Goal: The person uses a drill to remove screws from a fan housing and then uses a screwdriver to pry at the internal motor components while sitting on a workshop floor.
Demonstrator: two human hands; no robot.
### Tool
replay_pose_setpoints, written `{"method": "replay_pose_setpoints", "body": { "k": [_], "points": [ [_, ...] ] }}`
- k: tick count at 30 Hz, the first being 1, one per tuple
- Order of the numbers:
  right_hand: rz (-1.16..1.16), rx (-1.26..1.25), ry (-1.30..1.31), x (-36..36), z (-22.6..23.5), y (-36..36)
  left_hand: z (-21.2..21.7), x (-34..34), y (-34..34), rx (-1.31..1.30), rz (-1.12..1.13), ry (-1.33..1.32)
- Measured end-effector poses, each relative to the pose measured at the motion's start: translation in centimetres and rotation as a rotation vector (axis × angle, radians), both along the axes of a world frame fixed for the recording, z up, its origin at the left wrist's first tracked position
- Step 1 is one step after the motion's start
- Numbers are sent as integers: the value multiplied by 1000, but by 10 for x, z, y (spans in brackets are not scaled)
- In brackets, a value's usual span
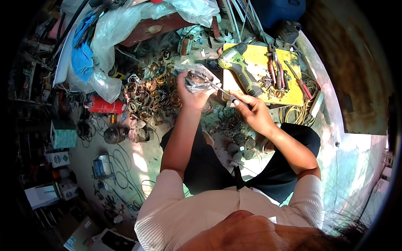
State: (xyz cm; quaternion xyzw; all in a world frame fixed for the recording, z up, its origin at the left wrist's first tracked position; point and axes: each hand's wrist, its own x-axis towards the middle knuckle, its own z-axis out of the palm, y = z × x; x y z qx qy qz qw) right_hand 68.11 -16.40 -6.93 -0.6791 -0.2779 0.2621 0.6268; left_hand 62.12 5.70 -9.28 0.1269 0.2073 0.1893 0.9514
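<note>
In the head view, the left hand [190, 95] holds a grey part [195, 87], with the fingers around its left and lower side. This part is in the air, in the middle of the far half of the scene, above the floor. The right hand [251, 112] is closed on the handle of a screwdriver [225, 91], and the shaft points to the left, toward the part. If the tip touches the part, I cannot tell, because it is too small to see.

I judge that the work on this part is under way and not complete, since both part and tool are in the hands. To the left on the floor lies a large heap of rings [150, 96], and nearer, between the legs, a group of dark round pieces [245, 144]. They are perhaps pieces already done, but this is not sure. To the right, the drill [239, 69] and the pliers [274, 69] lie unheld on the yellow board [256, 58].
</note>
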Motion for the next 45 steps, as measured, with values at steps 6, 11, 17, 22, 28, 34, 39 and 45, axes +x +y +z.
{"method": "replay_pose_setpoints", "body": {
  "k": [6,11,17,22,28,34,39,45],
  "points": [
    [-54,47,242,59,39,-17,12,0,4,31,127,23],
    [210,-95,-131,51,56,-26,11,-7,12,82,66,-58],
    [243,-164,-294,36,56,-21,8,-8,7,181,35,-30],
    [244,-170,-338,33,58,-23,12,-8,0,273,12,-17],
    [215,-181,-380,32,58,-24,14,-9,-3,347,9,-22],
    [168,-198,-447,19,60,-22,15,-12,-6,535,20,-18],
    [45,-148,-595,-5,36,-12,-3,-6,-1,489,79,-8],
    [-58,-160,-508,6,17,8,-3,6,-59,418,146,8]
  ]
}}
